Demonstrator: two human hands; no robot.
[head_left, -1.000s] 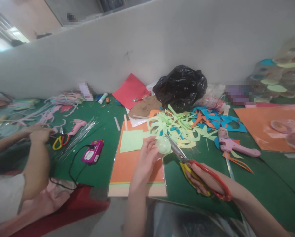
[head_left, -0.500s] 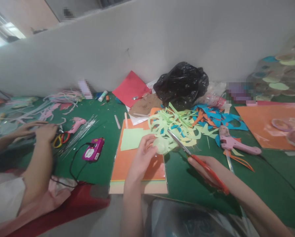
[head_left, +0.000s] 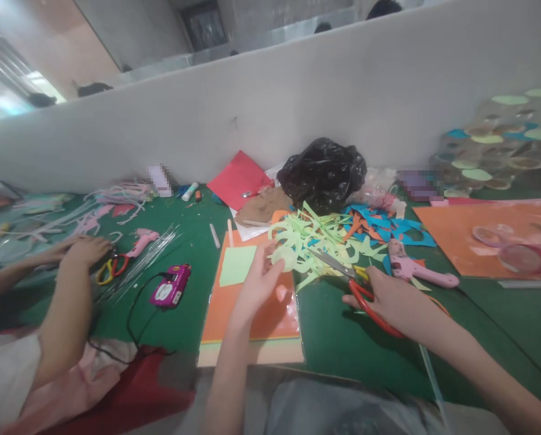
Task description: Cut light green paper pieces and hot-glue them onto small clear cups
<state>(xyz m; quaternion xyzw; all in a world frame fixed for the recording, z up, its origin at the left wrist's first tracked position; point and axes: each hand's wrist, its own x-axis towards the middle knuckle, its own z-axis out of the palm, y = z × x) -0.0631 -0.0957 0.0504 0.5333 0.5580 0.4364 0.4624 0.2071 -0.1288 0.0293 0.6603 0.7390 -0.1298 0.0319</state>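
- Left hand (head_left: 256, 284): grip closed on a pale green paper piece (head_left: 285, 258), pinched between thumb and fingers above the orange sheet stack (head_left: 252, 314). Compared with half a second ago the hand sits slightly lower in view and the piece is held nearer the scrap pile.
- Right hand (head_left: 388, 299): grip closed through the red and yellow handles of the scissors (head_left: 343, 272). The blades point toward 10 o'clock, tips just beside the paper piece; how far the blades are parted cannot be told. Earlier the scissors lay more steeply, handles toward 5 o'clock; now they lie flatter, and the hand has come up closer to the scraps.
- Green paper scraps (head_left: 316, 238): heaped at 12 o'clock from the scissors, touching blue and orange offcuts (head_left: 388, 226) on their 3 o'clock side.
- Pink glue gun (head_left: 415, 272): lies on the green desk (head_left: 334, 338) just at 2 o'clock of the right hand.
- Black bag (head_left: 322, 172): against the partition at 12 o'clock.
- Co-worker's hands (head_left: 83, 251): at 9 o'clock, resting beside a second pair of scissors (head_left: 110, 269); a purple device (head_left: 171, 285) lies between them and the stack.
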